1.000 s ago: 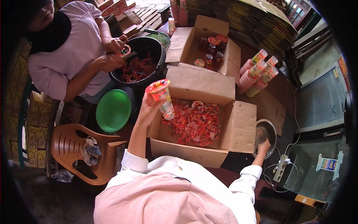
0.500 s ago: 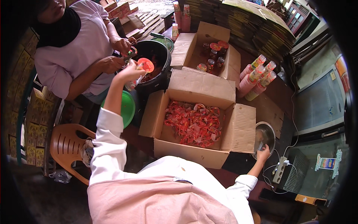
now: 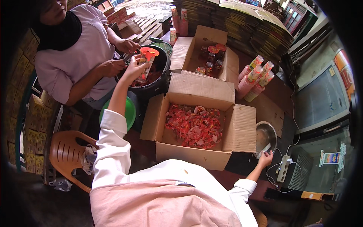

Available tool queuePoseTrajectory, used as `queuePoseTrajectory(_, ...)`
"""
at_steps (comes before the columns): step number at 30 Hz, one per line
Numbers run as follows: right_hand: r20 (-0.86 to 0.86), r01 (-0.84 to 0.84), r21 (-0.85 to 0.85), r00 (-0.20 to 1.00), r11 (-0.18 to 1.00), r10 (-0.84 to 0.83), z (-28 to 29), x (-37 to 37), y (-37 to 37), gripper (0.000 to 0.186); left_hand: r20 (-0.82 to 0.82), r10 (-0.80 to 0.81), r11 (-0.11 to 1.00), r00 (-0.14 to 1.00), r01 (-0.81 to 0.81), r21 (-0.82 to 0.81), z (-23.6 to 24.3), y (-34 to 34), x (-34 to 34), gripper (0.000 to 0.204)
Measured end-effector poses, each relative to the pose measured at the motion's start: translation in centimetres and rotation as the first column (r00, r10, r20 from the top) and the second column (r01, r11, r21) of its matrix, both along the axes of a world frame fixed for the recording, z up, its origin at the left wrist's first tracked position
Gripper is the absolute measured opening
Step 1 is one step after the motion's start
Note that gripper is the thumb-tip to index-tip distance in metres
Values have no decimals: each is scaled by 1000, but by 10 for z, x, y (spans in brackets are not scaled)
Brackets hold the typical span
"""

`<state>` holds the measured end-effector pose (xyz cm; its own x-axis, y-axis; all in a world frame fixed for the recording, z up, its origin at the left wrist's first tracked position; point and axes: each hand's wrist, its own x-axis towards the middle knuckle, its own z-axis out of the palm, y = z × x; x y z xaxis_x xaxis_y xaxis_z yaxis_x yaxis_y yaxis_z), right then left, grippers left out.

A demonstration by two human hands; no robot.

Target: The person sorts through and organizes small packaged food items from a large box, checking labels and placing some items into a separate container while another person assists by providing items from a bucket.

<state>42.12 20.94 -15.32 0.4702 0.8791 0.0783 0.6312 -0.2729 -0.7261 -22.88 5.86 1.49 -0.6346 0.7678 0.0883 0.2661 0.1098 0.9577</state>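
Observation:
Up over the black bucket, my left hand grips a clear cup with a red-orange rim, near the co-worker's hands. At the right, my right hand is closed on a pale, thin item that I cannot make out, at the rim of a steel bowl. Between my arms sits an open cardboard box holding a heap of red printed plastic scraps.
Behind stand a box of jars, stacked pink cups and flattened cartons. A green basin and plastic chair are left. A power strip and glass-topped cabinet are right.
My left hand with the cup has moved up and left from over the box to over the bucket. My right hand has shifted slightly down to the bowl's near rim with the pale item.

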Motion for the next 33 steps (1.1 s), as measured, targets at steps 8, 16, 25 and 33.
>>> queuePoseTrajectory(8,-576,-31,509,730,860,367,81,-60,13,48,113,-301,873,947,227,431,0,-14,119,61)
queuePoseTrajectory(16,238,-668,673,602,317,762,214,-224,-66,21,-146,-308,830,940,341,442,0,-35,208,64)
queuePoseTrajectory(25,611,-906,423,281,-6,741,231,-253,-100,29,-326,-197,887,924,310,343,7,-59,228,66)
queuePoseTrajectory(33,749,-950,304,192,-72,634,232,-250,-105,27,-397,-169,911,902,297,285,15,-64,234,64)
